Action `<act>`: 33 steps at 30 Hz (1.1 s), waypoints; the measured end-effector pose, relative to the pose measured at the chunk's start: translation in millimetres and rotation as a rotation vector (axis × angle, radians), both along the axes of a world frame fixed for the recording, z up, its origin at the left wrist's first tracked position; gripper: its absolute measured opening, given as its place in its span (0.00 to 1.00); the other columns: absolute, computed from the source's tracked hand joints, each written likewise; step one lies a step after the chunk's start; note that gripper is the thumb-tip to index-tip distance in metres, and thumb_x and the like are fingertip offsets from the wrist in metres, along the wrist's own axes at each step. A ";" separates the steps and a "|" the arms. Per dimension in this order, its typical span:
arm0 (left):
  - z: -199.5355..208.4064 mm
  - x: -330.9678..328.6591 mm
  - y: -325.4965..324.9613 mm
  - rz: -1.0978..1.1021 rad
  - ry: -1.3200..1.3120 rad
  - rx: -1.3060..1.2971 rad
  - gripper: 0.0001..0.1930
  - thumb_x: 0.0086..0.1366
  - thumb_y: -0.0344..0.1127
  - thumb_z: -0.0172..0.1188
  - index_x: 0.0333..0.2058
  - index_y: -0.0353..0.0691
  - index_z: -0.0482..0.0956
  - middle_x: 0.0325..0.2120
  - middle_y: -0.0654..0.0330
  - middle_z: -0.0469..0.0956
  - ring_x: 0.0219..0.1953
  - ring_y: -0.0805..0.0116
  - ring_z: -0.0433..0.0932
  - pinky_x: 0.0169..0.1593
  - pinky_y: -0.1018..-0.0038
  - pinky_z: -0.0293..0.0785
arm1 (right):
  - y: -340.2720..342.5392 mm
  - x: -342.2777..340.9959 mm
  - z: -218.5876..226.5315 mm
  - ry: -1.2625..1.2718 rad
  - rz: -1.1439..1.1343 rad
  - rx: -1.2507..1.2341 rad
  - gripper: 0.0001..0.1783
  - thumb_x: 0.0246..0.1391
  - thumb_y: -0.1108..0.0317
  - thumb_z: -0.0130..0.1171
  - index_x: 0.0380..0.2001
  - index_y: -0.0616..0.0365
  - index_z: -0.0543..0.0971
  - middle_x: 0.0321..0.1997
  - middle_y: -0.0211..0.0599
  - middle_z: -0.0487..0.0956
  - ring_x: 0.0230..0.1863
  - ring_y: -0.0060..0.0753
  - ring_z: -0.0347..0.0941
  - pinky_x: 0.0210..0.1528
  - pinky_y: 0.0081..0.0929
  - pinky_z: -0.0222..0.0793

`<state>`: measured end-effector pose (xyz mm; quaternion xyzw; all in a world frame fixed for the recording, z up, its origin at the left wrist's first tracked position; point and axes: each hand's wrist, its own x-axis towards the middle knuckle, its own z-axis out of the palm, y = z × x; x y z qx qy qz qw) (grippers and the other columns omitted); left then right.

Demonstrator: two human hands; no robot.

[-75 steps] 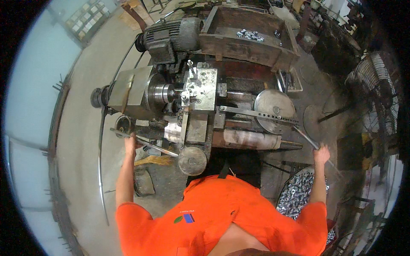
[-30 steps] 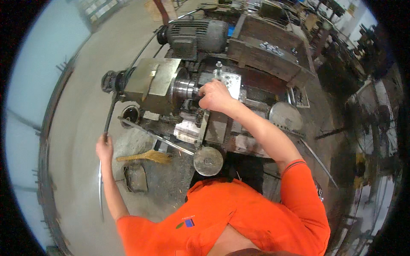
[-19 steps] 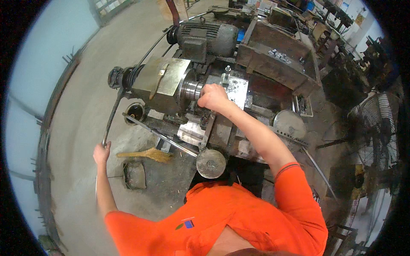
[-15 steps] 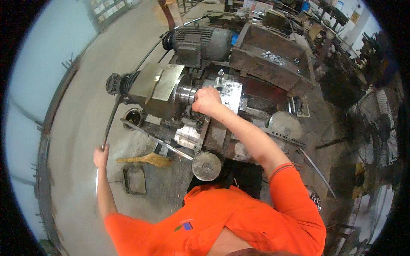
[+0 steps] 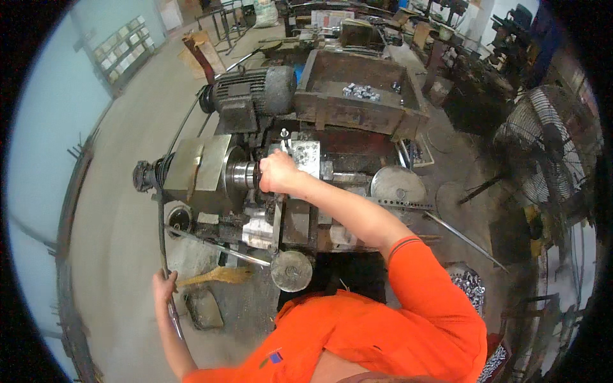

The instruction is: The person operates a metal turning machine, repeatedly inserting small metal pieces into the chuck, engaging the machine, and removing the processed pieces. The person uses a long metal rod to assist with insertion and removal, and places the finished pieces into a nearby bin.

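Note:
My left hand (image 5: 165,285) is wrapped round a long dark lever (image 5: 161,236) that runs down from the rear of the lathe's headstock (image 5: 201,163). Its lower end sticks out below my fist, along the forearm. My right hand (image 5: 279,172) is closed at the front of the shiny round spindle nose (image 5: 242,175), and whatever its fingers hold is hidden. Just beyond that hand is a flat metal plate (image 5: 306,157) with an upright bolt-like post (image 5: 285,135). A round handwheel (image 5: 292,270) sits low in front of the machine, near my body.
Behind the headstock is a motor (image 5: 255,92) with belts. A rusty metal bin (image 5: 338,115) holds small shiny parts (image 5: 361,92). A broom (image 5: 217,275) and a dustpan (image 5: 204,309) lie on the floor by my left hand. At right stand a second disc (image 5: 398,185) and a fan (image 5: 543,143).
My left hand has drawn the lever in toward my body, and the lever hangs more upright. The right hand stays at the spindle nose while the whole view has shifted.

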<state>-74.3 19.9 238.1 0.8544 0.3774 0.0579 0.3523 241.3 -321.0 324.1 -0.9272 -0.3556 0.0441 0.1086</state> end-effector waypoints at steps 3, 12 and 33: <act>-14.7 -6.8 9.9 0.002 -0.096 -0.067 0.11 0.52 0.33 0.60 0.30 0.31 0.72 0.16 0.56 0.72 0.15 0.68 0.73 0.18 0.72 0.71 | -43.0 14.6 40.0 -0.119 -0.087 0.040 0.15 0.30 0.60 0.56 0.20 0.60 0.81 0.28 0.48 0.79 0.35 0.48 0.75 0.41 0.33 0.71; -24.3 -2.1 16.0 0.030 -0.213 -0.367 0.14 0.53 0.32 0.60 0.37 0.33 0.70 0.22 0.58 0.71 0.21 0.69 0.72 0.24 0.72 0.71 | -177.7 127.5 28.6 -0.229 -0.625 0.091 0.31 0.36 0.62 0.57 0.51 0.44 0.73 0.61 0.45 0.60 0.62 0.46 0.54 0.63 0.42 0.48; -55.1 14.0 76.1 -0.049 -0.216 -0.641 0.19 0.58 0.38 0.58 0.46 0.37 0.70 0.23 0.63 0.69 0.26 0.70 0.67 0.35 0.72 0.69 | -531.7 -271.4 -123.0 0.174 -1.302 0.003 0.19 0.33 0.61 0.55 0.33 0.52 0.81 0.32 0.48 0.78 0.36 0.47 0.75 0.42 0.34 0.71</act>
